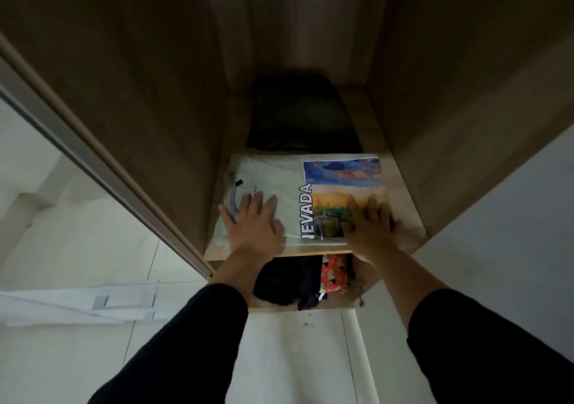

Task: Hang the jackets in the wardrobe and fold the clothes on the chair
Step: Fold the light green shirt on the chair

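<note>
A wood-grain wardrobe [149, 99] fills the view, its narrow compartment opening onto a pale tiled floor [77, 248] at the left. Both hands lie flat on a folded pale-green T-shirt [279, 183] that sits at the front of the wardrobe shelf [413, 217]. The left hand [253, 220] presses near the collar end, fingers straight and spread, its grip apart and holding nothing. The right hand [369, 225] rests on the printed landscape panel, fingers likewise straight and the grip apart, with the fingertips reaching toward the shirt's right edge. Palms down like this, the hands seem to be smoothing the fold or sliding the shirt square on the shelf, rather than lifting it.

Just behind the shirt, deeper in the compartment, lies a dark folded garment [302, 114], touching or nearly touching its far edge; it limits how far back the shirt can go. The side walls stand close on both sides, leaving little room to turn the shirt. Below the shelf, a lower compartment holds a loose heap of dark clothes [289, 282] and a red patterned item [334, 274] beside it.
</note>
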